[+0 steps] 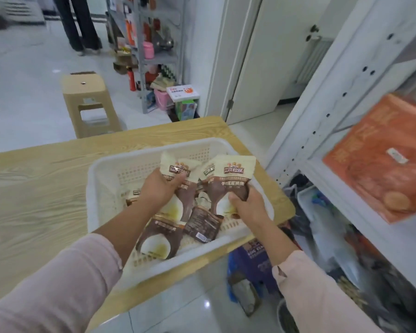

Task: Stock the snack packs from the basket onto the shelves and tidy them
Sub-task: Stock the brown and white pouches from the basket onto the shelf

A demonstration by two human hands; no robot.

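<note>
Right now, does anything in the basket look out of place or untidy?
Yes. The loose snack packs in the white basket lie jumbled at different angles, and one pack shows its dark back label.

Bright, even indoor light; floor (22, 97) glare, blurred edges, wide-angle bending throughout.

Left hand (160, 186): back facing up, fingers curled round the middle of a snack pack (175, 168).
Right hand (246, 204): gripping the lower end of a second snack pack (231, 175), which stands upright.
Left arm: stretched forward, forearm bare, pink left sleeve (58, 284) pushed up.
Right arm: angled inward, forearm bare, pink right sleeve (310, 296) below.
Hands: near each other, apart.
</note>
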